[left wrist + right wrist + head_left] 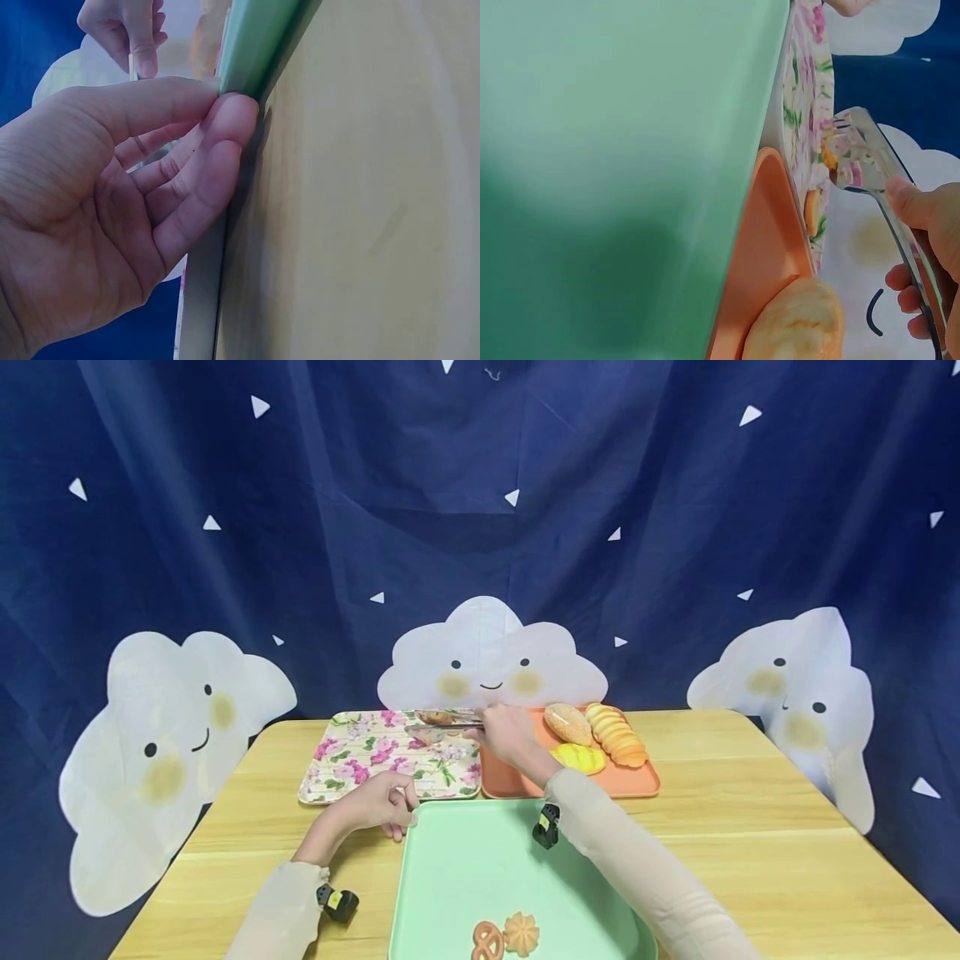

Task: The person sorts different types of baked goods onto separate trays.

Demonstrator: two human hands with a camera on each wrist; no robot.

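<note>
My right hand [513, 737] grips metal serving tongs [885, 161] over the floral tray [341, 781] at the back. By the broad tong ends lies a small orange-brown food piece [829, 155]; I cannot tell whether they hold it. Another brownish piece [812, 213] shows on the floral tray in the right wrist view. With thumb and index finger, my left hand [375, 803] pinches the far left corner of the green tray [480, 852]. Near the front of that tray lie a pretzel [487, 941] and a flower-shaped cookie [521, 934].
Behind the green tray, an orange tray [517, 786] bears a seeded bun [568, 723], a yellow bread [579, 759] and a ridged loaf [617, 737]. All the trays are on a wooden table [750, 827]. A dark blue curtain [480, 552] with cloud faces hangs at the back.
</note>
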